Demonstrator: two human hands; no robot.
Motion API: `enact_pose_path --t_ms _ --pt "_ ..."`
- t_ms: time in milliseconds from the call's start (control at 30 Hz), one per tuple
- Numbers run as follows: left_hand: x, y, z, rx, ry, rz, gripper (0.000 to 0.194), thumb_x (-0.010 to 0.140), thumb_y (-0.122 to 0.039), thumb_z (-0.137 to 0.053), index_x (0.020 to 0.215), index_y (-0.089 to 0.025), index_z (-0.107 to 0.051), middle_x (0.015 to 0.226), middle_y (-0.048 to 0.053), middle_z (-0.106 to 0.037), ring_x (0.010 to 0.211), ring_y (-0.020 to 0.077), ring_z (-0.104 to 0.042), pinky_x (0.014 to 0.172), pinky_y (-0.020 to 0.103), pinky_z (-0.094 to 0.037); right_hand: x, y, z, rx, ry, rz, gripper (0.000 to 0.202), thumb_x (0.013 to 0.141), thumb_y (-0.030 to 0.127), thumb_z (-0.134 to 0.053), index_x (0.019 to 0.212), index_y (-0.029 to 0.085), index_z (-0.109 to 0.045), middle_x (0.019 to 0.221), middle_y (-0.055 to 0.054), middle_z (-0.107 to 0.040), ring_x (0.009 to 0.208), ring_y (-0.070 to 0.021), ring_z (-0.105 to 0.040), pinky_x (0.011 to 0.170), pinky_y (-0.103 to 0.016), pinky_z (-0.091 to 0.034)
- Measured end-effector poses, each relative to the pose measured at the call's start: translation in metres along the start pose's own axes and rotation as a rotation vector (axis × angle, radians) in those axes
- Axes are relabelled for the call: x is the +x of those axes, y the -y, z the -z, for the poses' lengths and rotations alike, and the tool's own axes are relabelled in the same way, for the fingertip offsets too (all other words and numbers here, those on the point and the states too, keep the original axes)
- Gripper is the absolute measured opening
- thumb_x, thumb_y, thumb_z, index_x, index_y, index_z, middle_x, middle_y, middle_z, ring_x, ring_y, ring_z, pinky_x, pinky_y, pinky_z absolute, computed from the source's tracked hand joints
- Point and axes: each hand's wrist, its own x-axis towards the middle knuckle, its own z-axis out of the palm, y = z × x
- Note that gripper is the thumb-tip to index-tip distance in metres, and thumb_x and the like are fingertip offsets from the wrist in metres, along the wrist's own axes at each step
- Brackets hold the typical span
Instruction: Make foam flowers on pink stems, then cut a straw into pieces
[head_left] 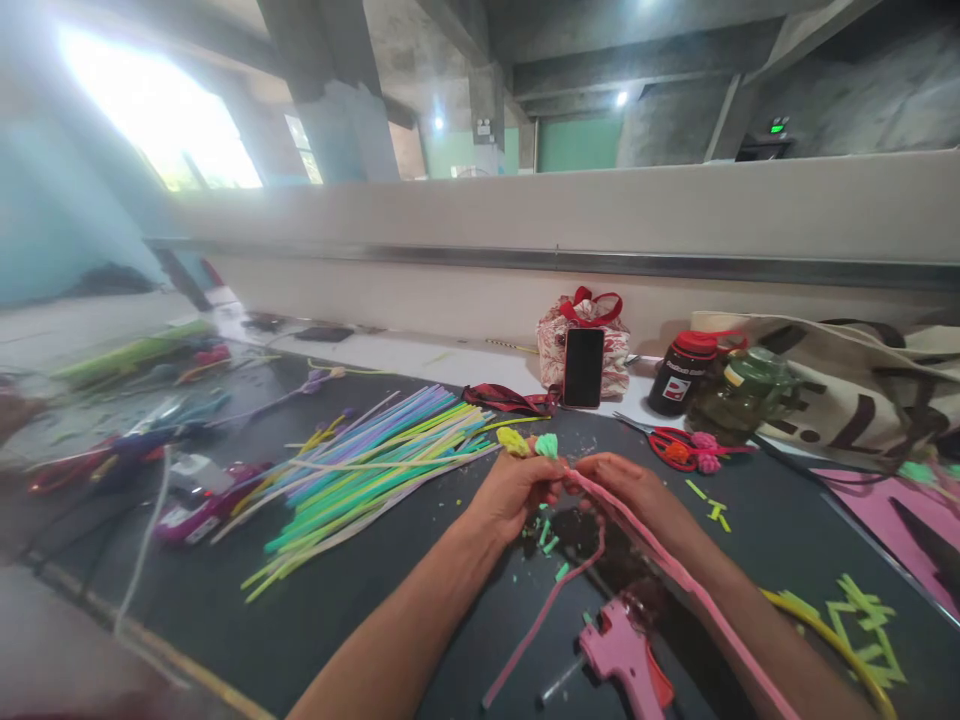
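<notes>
My left hand (517,487) is closed in a pinch near the middle of the dark tabletop. A small yellow fuzzy tuft (512,442) and a mint-green fuzzy tuft (547,445) stick up at its fingers. Facing it, my right hand (616,478) curls around a pink pipe cleaner (697,590), whose long end runs back over the right forearm. Another pink strand (544,615) hangs from between the hands towards the table. The exact join at the fingertips is hidden. Below the hands lies a pink glue gun (622,655).
A pile of coloured pipe cleaners (375,490) spreads to the left. Red-handled scissors (671,448), a dark bottle (682,375) and a green jug (746,390) stand or lie at right. A phone (583,367) leans on a patterned bag (551,335). Green offcuts (862,625) lie scattered.
</notes>
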Motion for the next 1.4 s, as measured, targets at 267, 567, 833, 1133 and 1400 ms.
enact_pose_path --t_ms 267,567,833,1133,1400 --pt "0.003 0.006 -0.002 0.171 -0.038 -0.026 0.012 0.052 -0.012 -0.06 0.055 -0.014 -0.048 0.043 -0.005 -0.046 0.036 0.0045 -0.04 0.038 0.018 -0.03 -0.012 0.006 -0.013 -0.754 -0.197 0.413 0.015 0.076 0.03 -0.054 0.081 0.02 -0.064 0.072 -0.002 -0.064 0.066 -0.0161 -0.057 0.061 -0.025 -0.038" --pt "0.005 0.007 0.003 0.1 0.056 -0.109 0.024 0.049 -0.011 -0.066 0.054 -0.015 -0.043 0.047 -0.005 -0.049 0.038 0.0035 -0.039 0.04 0.017 -0.031 -0.004 -0.01 -0.015 -0.337 -0.175 0.08 0.026 0.074 0.04 -0.051 0.061 0.018 -0.053 0.043 0.006 -0.043 0.037 -0.0088 -0.038 0.038 -0.02 -0.03" --pt "0.0 0.014 -0.006 -0.134 0.167 0.099 0.027 0.055 -0.017 -0.07 0.08 -0.013 -0.06 0.067 0.0 -0.056 0.056 0.0059 -0.05 0.049 0.016 -0.037 -0.012 0.006 -0.013 -0.611 -0.44 0.356 0.023 0.075 0.036 -0.053 0.063 0.018 -0.06 0.049 0.004 -0.051 0.044 -0.0099 -0.044 0.043 -0.02 -0.032" --pt "-0.004 0.02 -0.014 -0.117 -0.026 0.014 0.021 0.058 -0.027 -0.07 0.068 -0.012 -0.06 0.058 -0.002 -0.052 0.048 0.0048 -0.045 0.043 0.017 -0.03 -0.014 -0.002 -0.019 -0.746 -0.457 0.483 0.019 0.078 0.033 -0.05 0.074 0.019 -0.063 0.056 0.003 -0.059 0.05 -0.0112 -0.051 0.05 -0.021 -0.037" --pt "-0.001 0.023 -0.011 -0.089 -0.029 -0.017 0.026 0.053 -0.032 -0.072 0.064 -0.011 -0.062 0.058 -0.001 -0.054 0.048 0.0054 -0.045 0.046 0.019 -0.03 -0.013 -0.001 -0.022 -0.52 -0.366 0.366 0.025 0.077 0.037 -0.05 0.069 0.017 -0.062 0.051 0.004 -0.051 0.047 -0.0104 -0.045 0.044 -0.02 -0.034"
